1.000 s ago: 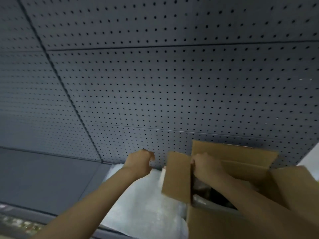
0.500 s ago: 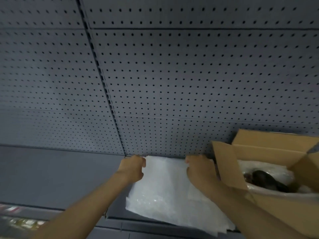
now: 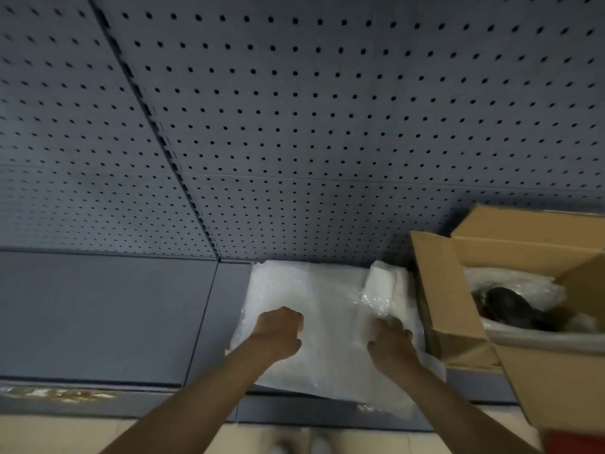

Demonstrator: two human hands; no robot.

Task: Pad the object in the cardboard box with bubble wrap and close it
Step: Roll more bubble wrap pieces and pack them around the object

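A white sheet of bubble wrap (image 3: 330, 299) lies flat on the grey shelf (image 3: 108, 319), left of the open cardboard box (image 3: 458, 309). Inside the box a dark object (image 3: 510, 306) rests on more white wrap. My left hand (image 3: 278, 332) sits on the sheet's left part with its fingers curled onto the wrap. My right hand (image 3: 389, 342) rests on the sheet's right part, close to the box's left flap, with its fingers bent into the wrap. Whether either hand pinches the sheet is hard to tell.
A grey pegboard wall (image 3: 327, 126) rises behind the shelf. The shelf's front edge (image 3: 98, 388) runs across the lower left, with a pale floor (image 3: 49, 434) below. The box flaps stand up at the right.
Both hands have come back from the sheet's far edge toward its middle. One second ago my right hand was at the box flap; it has since shifted left onto the wrap.
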